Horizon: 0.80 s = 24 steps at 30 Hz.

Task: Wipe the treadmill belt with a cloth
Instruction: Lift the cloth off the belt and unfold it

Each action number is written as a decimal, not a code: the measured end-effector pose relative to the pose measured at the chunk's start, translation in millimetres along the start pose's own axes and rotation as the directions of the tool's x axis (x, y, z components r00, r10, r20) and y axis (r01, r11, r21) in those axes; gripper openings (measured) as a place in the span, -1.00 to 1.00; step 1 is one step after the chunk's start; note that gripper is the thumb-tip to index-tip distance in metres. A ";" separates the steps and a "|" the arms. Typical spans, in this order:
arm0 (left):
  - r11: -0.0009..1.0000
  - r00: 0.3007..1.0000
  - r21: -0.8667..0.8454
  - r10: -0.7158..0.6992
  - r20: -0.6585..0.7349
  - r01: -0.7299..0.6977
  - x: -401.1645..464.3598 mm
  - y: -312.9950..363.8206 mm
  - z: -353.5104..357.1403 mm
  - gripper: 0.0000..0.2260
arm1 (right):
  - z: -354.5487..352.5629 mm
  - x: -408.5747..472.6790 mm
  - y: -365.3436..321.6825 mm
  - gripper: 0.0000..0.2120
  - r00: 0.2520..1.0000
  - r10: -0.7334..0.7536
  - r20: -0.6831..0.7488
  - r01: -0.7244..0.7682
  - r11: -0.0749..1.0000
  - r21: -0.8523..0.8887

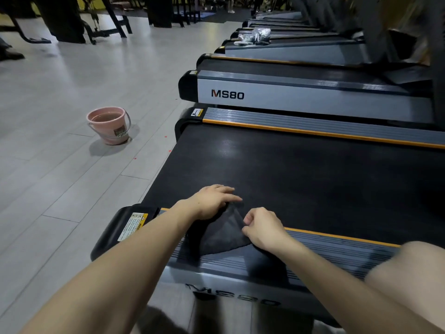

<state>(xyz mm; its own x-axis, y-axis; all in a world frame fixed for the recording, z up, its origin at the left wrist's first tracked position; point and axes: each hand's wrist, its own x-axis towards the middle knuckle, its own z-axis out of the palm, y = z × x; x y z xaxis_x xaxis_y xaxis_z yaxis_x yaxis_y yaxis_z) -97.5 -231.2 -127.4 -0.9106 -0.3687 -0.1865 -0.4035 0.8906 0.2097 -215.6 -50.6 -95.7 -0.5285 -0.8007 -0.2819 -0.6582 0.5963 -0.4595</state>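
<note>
Head view: on the treadmill belt (301,177) near its side rail (337,247), left hand (213,201) presses flat on the dark cloth (219,235); right hand (262,229) pinches its edge

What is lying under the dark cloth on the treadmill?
The dark cloth lies across the near side rail and the belt edge. Both hands hold it; anything beneath is hidden.

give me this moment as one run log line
left hand flat on cloth | right hand pinching cloth edge | cloth over near rail, belt edge | bucket on floor
</note>
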 end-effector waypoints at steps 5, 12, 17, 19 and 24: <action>0.974 0.992 0.201 0.092 0.088 -0.108 21.3 13.2 -2.4 -0.55 | -23.3 4.8 21.9 -0.89 0.995 0.035 0.091 -0.041 0.997 0.061; 0.992 0.999 0.126 0.007 -0.036 -0.002 4.7 2.5 -29.6 -0.73 | -56.4 13.1 29.8 -0.84 0.993 -0.120 0.015 0.115 0.977 0.181; 0.927 0.973 -0.373 -0.112 -0.201 0.029 -73.1 -13.0 -72.0 -0.89 | -85.8 6.9 12.1 -0.80 0.935 -0.353 -0.008 0.327 0.856 0.400; 0.842 0.973 -0.540 -0.116 -0.200 -0.011 -105.2 -10.7 -83.4 -0.91 | -97.4 -3.5 2.8 -0.80 0.890 -0.451 0.071 0.364 0.794 0.487; 0.671 0.987 -0.740 -0.088 -0.133 -0.040 -140.4 -10.5 -89.7 -0.88 | -100.5 -17.5 -11.7 -0.79 0.831 -0.534 0.158 0.353 0.725 0.591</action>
<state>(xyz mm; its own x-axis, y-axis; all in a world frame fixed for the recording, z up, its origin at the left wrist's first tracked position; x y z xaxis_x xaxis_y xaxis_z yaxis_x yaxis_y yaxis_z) 26.7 -212.7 -17.4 -0.8751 -0.4782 -0.0747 -0.3003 0.4154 0.8586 -252.5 -37.8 -0.7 -0.0029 -0.9925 -0.1221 -0.3469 0.1155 -0.9308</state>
